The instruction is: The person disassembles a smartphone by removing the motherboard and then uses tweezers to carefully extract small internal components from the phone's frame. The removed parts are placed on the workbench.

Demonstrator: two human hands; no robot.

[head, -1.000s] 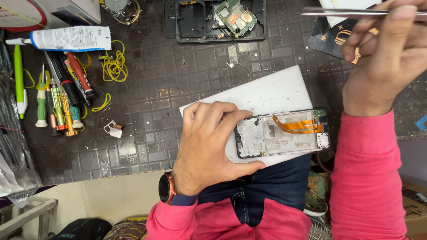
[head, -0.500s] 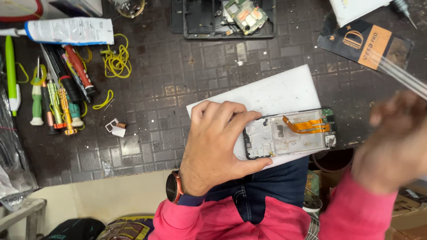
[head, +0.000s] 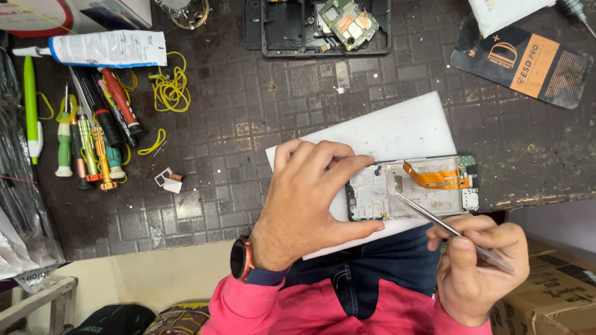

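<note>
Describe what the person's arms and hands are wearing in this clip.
Both hands are bare, with no gloves or rings visible. The left hand has a dark round smartwatch with an orange-red rim at the wrist, over a dark blue cuff. The right hand emerges from a pink long sleeve, matching the left arm's.

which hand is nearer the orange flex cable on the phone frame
Right. The right hand sits just below the orange flex cable, holding tweezers; the left hand grips the phone frame at its far end.

one head-worn view looks steeply down from close above at the mat (head: 261, 111), the bench edge and the person's lap at the bottom.
</note>
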